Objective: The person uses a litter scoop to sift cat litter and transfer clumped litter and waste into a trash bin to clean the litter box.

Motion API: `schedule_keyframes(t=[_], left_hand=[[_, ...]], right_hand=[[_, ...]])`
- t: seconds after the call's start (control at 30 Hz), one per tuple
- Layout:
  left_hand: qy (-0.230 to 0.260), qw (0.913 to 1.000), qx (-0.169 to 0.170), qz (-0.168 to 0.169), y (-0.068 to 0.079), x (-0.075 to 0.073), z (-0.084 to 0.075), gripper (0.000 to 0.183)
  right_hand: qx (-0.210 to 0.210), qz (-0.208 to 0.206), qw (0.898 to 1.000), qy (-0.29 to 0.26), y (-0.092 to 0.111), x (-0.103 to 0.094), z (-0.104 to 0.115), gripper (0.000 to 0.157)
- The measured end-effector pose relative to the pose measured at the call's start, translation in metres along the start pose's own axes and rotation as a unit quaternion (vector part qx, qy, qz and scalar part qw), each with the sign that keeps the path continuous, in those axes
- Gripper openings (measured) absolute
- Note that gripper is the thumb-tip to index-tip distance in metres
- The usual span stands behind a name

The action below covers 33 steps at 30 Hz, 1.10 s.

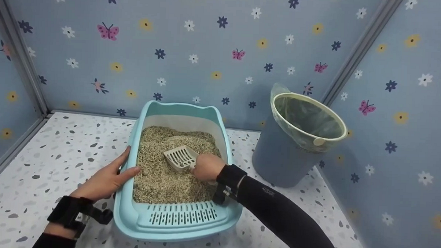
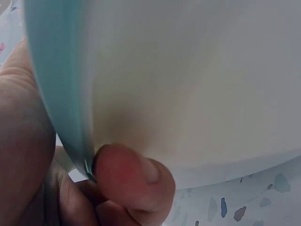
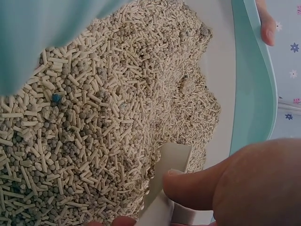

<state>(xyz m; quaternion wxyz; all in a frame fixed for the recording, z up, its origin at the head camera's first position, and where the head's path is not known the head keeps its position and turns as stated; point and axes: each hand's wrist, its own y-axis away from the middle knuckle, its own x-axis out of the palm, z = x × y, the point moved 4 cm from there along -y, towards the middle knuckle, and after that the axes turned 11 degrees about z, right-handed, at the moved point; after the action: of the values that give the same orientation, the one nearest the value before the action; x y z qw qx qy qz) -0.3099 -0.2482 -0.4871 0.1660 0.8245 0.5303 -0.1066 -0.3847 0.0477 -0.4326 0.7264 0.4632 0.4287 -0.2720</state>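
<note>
A light-blue litter box [image 1: 180, 232] stands on the speckled floor, filled with tan pellet litter [image 1: 159, 184]. My left hand [image 1: 106, 178] grips its left rim, the thumb over the top edge. In the left wrist view, curled fingertips [image 2: 127, 176] lie against the box's pale wall [image 2: 202, 94]. My right hand [image 1: 208, 167] holds a cream slotted litter scoop [image 1: 179, 156] by its handle, low over the litter. In the right wrist view, the thumb [image 3: 197, 188] presses on the scoop [image 3: 174, 157], and part of the scoop is hidden.
A grey-blue trash bin [image 1: 285, 155] with a cream ring and a clear bag liner [image 1: 301, 112] stands to the right of the box. Flowered blue wall panels [image 1: 193, 57] rise behind and on both sides. The speckled floor [image 1: 69, 144] shows at the left.
</note>
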Motion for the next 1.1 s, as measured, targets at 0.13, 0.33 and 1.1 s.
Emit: schedule_keyframes(t=[0.13, 0.33, 1.1], left_hand=[[0.010, 0.9999, 0.005, 0.004, 0.000, -0.001, 0.000, 0.099], [0.009, 0.9998, 0.014, 0.006, -0.001, -0.001, 0.001, 0.099], [0.008, 0.9998, 0.018, 0.008, -0.002, 0.001, 0.001, 0.097]], right_hand=[[0.006, 0.007, 1.000, -0.002, 0.000, 0.000, 0.000, 0.048], [0.001, 0.009, 1.000, -0.006, 0.008, -0.003, -0.001, 0.051], [-0.036, -0.164, 0.965, -0.201, 0.054, -0.069, -0.115, 0.048]])
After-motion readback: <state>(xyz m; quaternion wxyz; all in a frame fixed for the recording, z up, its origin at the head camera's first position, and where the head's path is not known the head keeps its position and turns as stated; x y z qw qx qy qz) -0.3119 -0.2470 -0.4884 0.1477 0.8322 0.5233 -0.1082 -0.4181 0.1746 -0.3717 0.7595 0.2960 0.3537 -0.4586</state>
